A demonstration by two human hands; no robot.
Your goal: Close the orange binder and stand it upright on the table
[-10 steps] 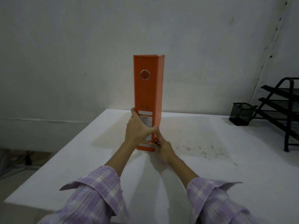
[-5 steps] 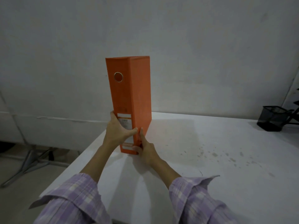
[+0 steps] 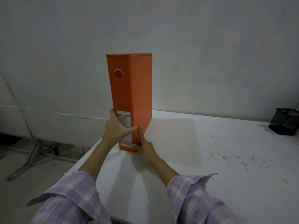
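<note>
The orange binder (image 3: 131,94) is closed and stands upright on the white table (image 3: 202,159), near the table's left edge, spine with a metal ring hole facing me. My left hand (image 3: 115,128) wraps the lower spine from the left, thumb across the white label. My right hand (image 3: 143,147) presses against the lower right cover near the base. Both hands hold the binder's bottom part.
A black mesh pen holder (image 3: 284,121) stands at the far right by the wall. The table's left edge drops to the floor, where metal legs (image 3: 32,157) of other furniture show. Grey stains (image 3: 233,157) mark the tabletop on the right.
My view has swung left, so the binder sits nearer the table's left edge and the black rack has left the frame. The binder turned a little, showing more of its right cover. Hands keep their hold.
</note>
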